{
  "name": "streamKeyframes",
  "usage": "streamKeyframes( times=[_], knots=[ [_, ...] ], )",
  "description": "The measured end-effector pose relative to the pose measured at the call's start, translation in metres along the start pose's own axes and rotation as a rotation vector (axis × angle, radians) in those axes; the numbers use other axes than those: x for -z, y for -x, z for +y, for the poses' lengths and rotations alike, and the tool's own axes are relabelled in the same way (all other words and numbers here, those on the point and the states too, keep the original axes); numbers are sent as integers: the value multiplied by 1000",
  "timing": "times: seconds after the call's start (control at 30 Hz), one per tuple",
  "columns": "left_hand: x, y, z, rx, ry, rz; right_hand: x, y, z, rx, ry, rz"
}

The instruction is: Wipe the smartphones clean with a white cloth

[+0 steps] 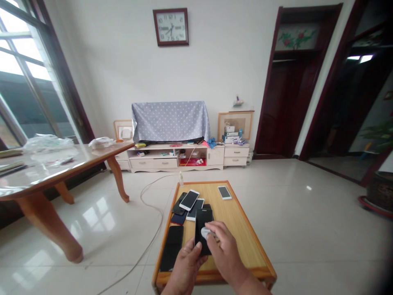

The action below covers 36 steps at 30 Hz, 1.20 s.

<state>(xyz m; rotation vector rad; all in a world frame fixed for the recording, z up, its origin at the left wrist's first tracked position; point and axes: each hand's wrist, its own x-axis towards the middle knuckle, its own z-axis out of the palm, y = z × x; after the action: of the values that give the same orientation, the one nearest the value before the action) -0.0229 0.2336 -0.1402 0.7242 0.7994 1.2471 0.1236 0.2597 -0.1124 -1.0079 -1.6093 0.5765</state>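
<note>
My left hand (188, 261) is closed round the lower part of a black smartphone (201, 221), holding it tilted up above the small wooden table. Pinched in the fingers of my right hand (225, 246) is a white cloth or wipe (205, 232), pressed against the phone's dark screen. Its exact kind is hard to make out. Just beyond the held phone lies a pile of phones, with a white-framed phone (189, 200) on top. A larger black device (172, 246) lies flat at the table's left side, near my left hand.
A lone white phone (224, 192) lies at the far right of the wooden table (245, 241). A small clear bottle (181, 178) stands by its far left corner. A cable (153, 237) runs over the floor at left, near a larger table (101, 153) with plastic bags.
</note>
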Motion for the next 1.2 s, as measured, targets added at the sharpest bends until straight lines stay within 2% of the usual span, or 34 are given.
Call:
streamKeyframes(
  times=[0.07, 0.13, 0.27, 0.33, 0.43, 0.6, 0.7, 0.93, 1.0, 1.2],
  knots=[
    [-1, 0, 1, -3, 15, -21, -6, 4, 1, 22, 49, -53],
    [-1, 0, 2, 8, 14, -26, -11, 3, 6, 16, 84, -51],
    [3, 2, 0, 39, -9, -1, -9, -10, 18, -26, 217, 80],
    [6, 2, -1, 45, -2, 3, -5, -16, 21, -30, 290, 99],
    [8, 2, -2, 35, 13, 0, -7, -13, 19, 10, 344, 14],
    [9, -1, 4, -15, 50, -55, -23, 14, 1, 125, 358, -177],
    [12, -1, 7, -29, 62, -36, -24, 15, -2, 139, 336, -226],
    [13, 7, 3, 34, -65, -8, 1, -23, 23, -37, 319, 14],
    [11, 7, 4, 33, -87, -8, 2, -20, 21, -43, 357, 8],
    [6, 5, 8, 10, -62, -84, -8, 0, 3, 36, 459, -141]
  ],
)
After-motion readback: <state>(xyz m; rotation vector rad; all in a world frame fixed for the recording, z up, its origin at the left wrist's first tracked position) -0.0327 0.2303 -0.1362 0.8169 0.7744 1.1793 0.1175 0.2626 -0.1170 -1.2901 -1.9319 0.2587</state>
